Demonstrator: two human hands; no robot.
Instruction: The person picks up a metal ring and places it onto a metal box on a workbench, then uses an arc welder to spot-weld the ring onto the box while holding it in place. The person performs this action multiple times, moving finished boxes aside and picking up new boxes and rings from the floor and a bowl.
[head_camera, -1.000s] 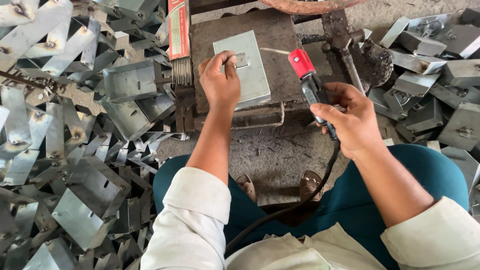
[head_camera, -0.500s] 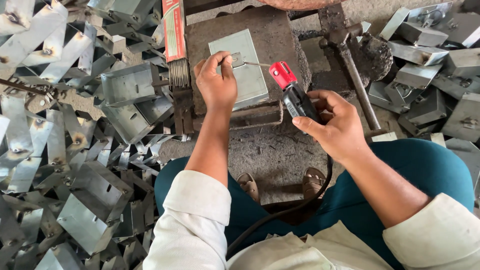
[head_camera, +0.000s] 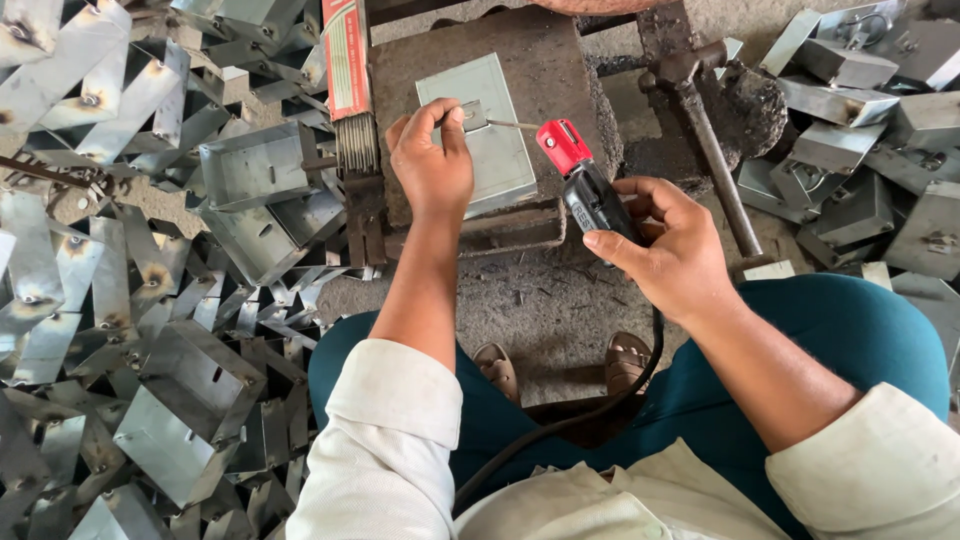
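Holding a small metal tab (head_camera: 473, 113) flat on the grey plate (head_camera: 490, 150), the left hand (head_camera: 432, 165) pinches it with its fingers. The right hand (head_camera: 668, 240) grips the red and black welding holder (head_camera: 582, 182), its rod tip touching the tab. No spark shows, so the join looks not yet made. Since a moment ago the holder has moved left, closer to the tab.

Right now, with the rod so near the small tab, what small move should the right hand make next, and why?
Probably lower the rod tip the last bit onto the small metal tab. The left hand pins that tab on the grey plate, and the right hand holds the red-headed holder with the rod aimed at the tab, seemingly just short of it.
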